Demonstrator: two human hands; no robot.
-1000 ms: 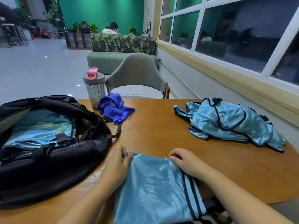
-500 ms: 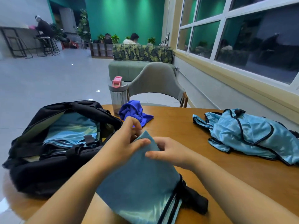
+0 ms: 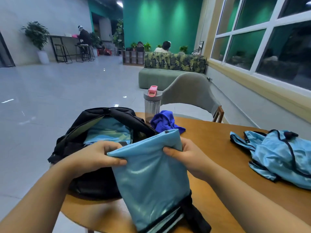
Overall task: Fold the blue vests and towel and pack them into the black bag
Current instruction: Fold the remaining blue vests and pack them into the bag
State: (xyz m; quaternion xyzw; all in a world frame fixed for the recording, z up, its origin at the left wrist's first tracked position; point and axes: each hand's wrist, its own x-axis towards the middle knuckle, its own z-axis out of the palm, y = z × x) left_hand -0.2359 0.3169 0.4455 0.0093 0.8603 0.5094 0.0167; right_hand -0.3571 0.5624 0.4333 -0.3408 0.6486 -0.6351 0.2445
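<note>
both hands lift a folded, shiny light-blue vest (image 3: 151, 179) above the near edge of the round wooden table (image 3: 218, 148). the left hand (image 3: 94, 157) and right hand (image 3: 186, 155) each pinch its top corners. the open black fabric bag (image 3: 101, 182) sits left, more light-blue cloth inside; a crumpled vest pile (image 3: 279, 157) lies right, a royal-blue towel (image 3: 165, 122) far.

No legible text, labels or nos. anywhere.

Folded light-blue vest (image 3: 149, 174) held upright above the bench, black trim at bottom. Black bag (image 3: 94, 148) open at left, blue fabric inside. Royal-blue towel (image 3: 165, 122) crumpled behind; vest pile (image 3: 277, 155) at right.
</note>
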